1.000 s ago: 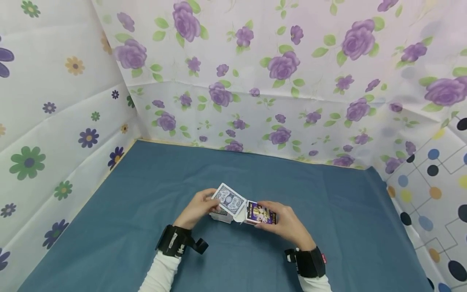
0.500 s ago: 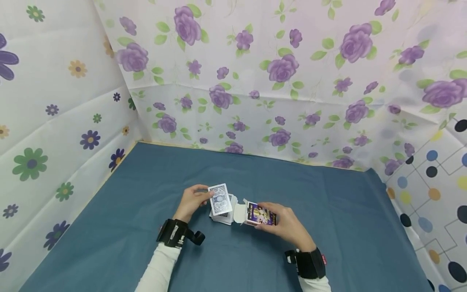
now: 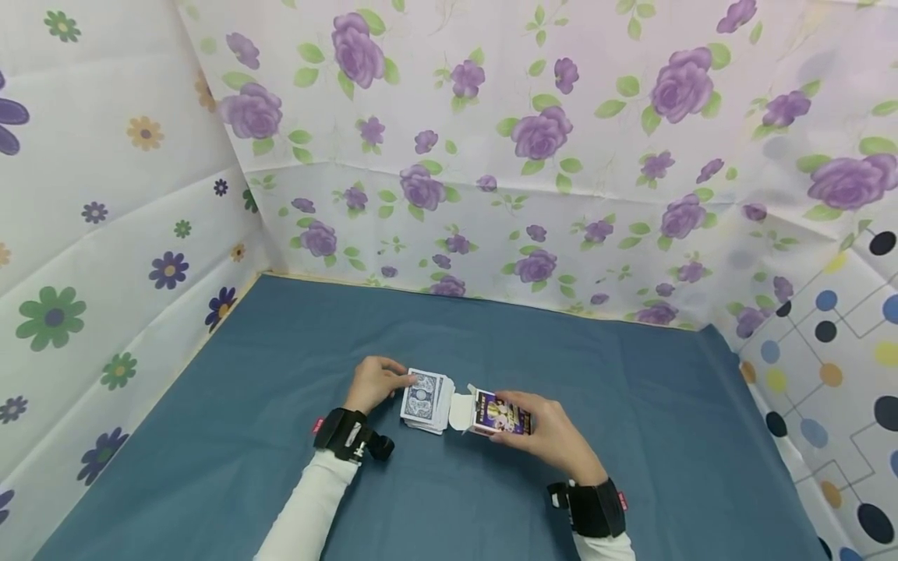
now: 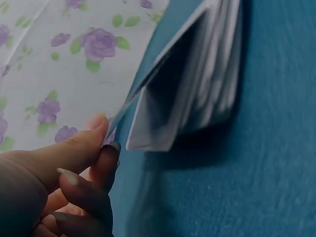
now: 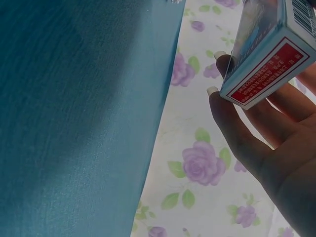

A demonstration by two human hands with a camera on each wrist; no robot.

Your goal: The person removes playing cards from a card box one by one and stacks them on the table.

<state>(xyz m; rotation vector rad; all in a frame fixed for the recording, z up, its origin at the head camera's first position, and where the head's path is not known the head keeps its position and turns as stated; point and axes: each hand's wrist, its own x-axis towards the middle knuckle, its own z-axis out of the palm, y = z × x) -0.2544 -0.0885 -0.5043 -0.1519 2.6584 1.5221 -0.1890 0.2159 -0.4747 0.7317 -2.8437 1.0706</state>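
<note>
A blue-backed playing card [image 3: 422,397] is pinched at its left edge by my left hand [image 3: 376,383]. From the left wrist view, thumb and index finger grip the card's edge [image 4: 144,81], which slants up away from the loose stack of playing cards [image 4: 217,79] on the cloth. My right hand [image 3: 554,428] holds the purple-and-white card box [image 3: 501,413] by its long sides. The box's white flap [image 3: 461,411] hangs open toward the stack. In the right wrist view, fingers wrap the box [image 5: 269,74], whose red label and barcode show. The box's inside is hidden.
A blue cloth [image 3: 337,319] covers the table. White floral sheets [image 3: 484,164] rise along the back and left, and a dotted sheet [image 3: 842,374] stands at the right. Black straps [image 3: 344,432] with cameras circle both wrists.
The left hand has drawn a card leftward away from the box opening and lowered it over the stack, turning it more upright. The right hand and box have stayed in place.
</note>
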